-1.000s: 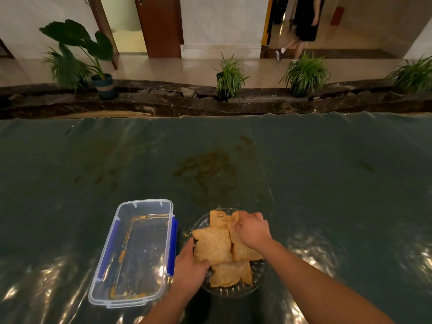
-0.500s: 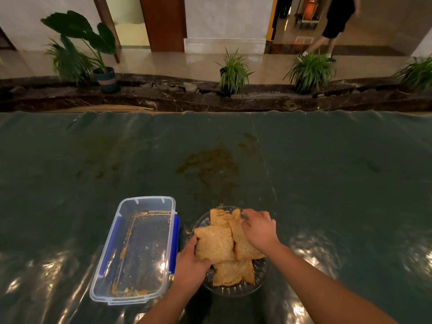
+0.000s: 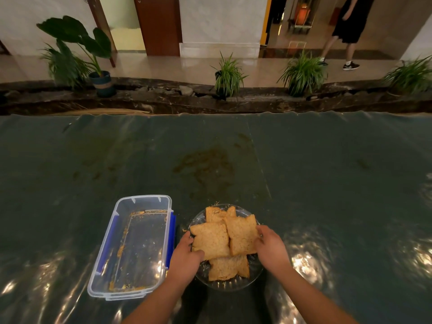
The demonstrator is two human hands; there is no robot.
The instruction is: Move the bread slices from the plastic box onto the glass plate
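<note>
Several toasted bread slices [image 3: 224,239] lie overlapping on the round glass plate [image 3: 233,285] near the table's front edge. My left hand [image 3: 185,258] rests at the plate's left side, its thumb on the front-left slice [image 3: 210,240]. My right hand [image 3: 271,249] touches the right edge of the right slice [image 3: 242,236] with its fingertips. To the left of the plate stands the clear plastic box [image 3: 112,251] with blue clips; it holds only orange crumbs and no bread.
A dark green glossy sheet [image 3: 327,183] covers the table, with a brownish stain [image 3: 205,164] beyond the plate. Past the far edge are a stone ledge, potted plants [image 3: 228,76] and a person [image 3: 346,31] walking at the back right.
My right hand has slid from on top of the slices to the plate's right side. My left hand stays at the left slice. The person in the background walked to the right.
</note>
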